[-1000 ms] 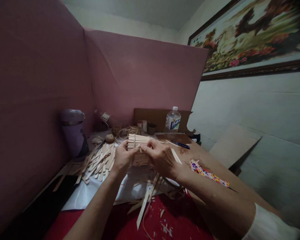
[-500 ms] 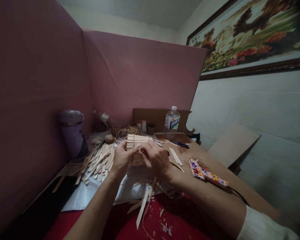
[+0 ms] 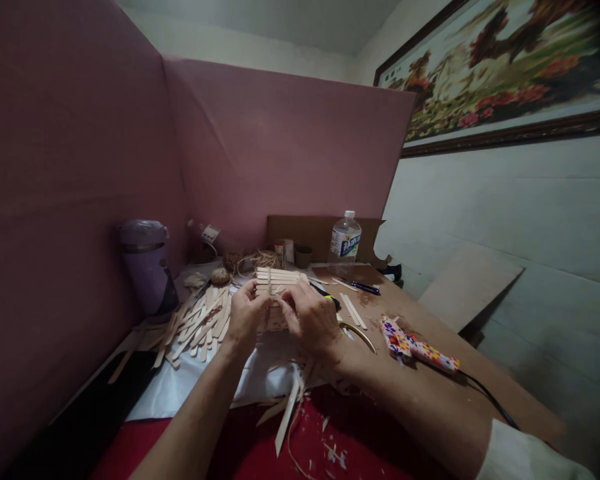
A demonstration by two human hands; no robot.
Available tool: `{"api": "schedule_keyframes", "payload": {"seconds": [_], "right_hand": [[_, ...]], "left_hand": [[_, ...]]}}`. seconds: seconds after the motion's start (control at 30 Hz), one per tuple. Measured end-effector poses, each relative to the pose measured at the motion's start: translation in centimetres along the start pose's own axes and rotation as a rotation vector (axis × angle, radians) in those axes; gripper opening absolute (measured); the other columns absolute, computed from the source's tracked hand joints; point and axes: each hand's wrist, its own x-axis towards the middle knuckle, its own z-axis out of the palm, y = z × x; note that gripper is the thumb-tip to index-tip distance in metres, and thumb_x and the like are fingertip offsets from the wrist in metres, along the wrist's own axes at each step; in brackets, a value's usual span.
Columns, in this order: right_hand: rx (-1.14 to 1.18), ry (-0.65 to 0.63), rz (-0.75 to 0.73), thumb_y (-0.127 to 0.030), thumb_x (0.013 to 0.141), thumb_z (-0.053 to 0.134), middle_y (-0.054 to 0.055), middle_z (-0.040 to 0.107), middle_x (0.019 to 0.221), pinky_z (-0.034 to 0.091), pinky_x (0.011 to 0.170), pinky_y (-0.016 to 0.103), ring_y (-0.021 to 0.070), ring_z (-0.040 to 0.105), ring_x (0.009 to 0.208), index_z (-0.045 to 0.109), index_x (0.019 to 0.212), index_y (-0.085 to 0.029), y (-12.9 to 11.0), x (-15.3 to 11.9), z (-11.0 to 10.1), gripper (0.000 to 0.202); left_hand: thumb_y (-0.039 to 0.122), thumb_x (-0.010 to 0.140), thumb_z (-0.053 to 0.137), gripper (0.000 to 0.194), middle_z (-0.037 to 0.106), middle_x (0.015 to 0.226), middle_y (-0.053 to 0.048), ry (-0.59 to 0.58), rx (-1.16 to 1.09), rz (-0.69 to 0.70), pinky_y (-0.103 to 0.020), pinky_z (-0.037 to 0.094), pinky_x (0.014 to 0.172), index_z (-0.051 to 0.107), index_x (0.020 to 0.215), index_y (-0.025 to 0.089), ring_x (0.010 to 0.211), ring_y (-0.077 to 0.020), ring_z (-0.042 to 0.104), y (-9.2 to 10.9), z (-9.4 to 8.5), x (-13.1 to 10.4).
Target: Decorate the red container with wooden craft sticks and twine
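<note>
- 2 pink panels (image 3: 280,140); left one cut off by frame.
- 1 framed picture (image 3: 500,80), right end cut off.
- 1 brown tabletop (image 3: 420,313), partly under right forearm.
- 2 bare hands: left hand (image 3: 244,317) closed, thumb and fingers gripping left edge of stick piece; right hand (image 3: 310,319) half-curled, fingertips at its near right side, can't tell if they pinch anything.
- 1 purple tumbler (image 3: 147,277), 1 labelled bottle (image 3: 345,245), both upright.
- 1 flowered tool (image 3: 419,349), tip unclear.
- 1 stick piece (image 3: 279,276), between both hands; lower part dim, right end partly covered.
- Loose sticks (image 3: 200,325): pile left, overlapping, uncountable; 2 pale strips (image 3: 353,311) right.
</note>
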Motion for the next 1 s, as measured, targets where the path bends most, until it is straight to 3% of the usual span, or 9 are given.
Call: {"api": "schedule_keyframes", "payload": {"seconds": [0.47, 0.7, 1.0], "right_hand": [[-0.035, -0.031, 0.03, -0.026, 0.089, 0.049, 0.005, 0.063, 0.086, 0.037, 0.064, 0.026, 0.0172, 0.057, 0.078, 0.057, 0.085, -0.019, -0.4, 0.3, -0.6, 0.011], [-0.047, -0.05, 0.031, -0.023, 0.087, 0.051, 0.005, 0.063, 0.088, 0.039, 0.065, 0.027, 0.0183, 0.057, 0.079, 0.057, 0.085, -0.019, -0.4, 0.4, -0.8, 0.008], [0.081, 0.097, 0.068, -0.017, 0.087, 0.046, 0.004, 0.061, 0.083, 0.038, 0.068, 0.026, 0.0172, 0.056, 0.076, 0.056, 0.085, -0.019, 0.6, -0.2, -1.5, 0.01]], "left_hand": [[0.018, 0.053, 0.066, 0.024, 0.066, 0.068, 0.0, 0.009, -0.047, 0.003, -0.023, 0.045, 0.059, 0.063, 0.077, 0.013, 0.059, -0.0122, 0.057, 0.7, 0.4, -0.3], [0.022, 0.054, 0.074, 0.031, 0.07, 0.076, -0.004, -0.009, -0.066, -0.012, -0.027, 0.048, 0.065, 0.063, 0.081, 0.012, 0.065, -0.0153, 0.062, 0.0, 0.3, 0.0], [0.023, 0.05, 0.078, 0.036, 0.07, 0.074, -0.004, 0.013, -0.065, -0.02, -0.027, 0.048, 0.062, 0.065, 0.081, 0.011, 0.063, -0.0148, 0.061, 0.4, 0.5, 0.0]]}}
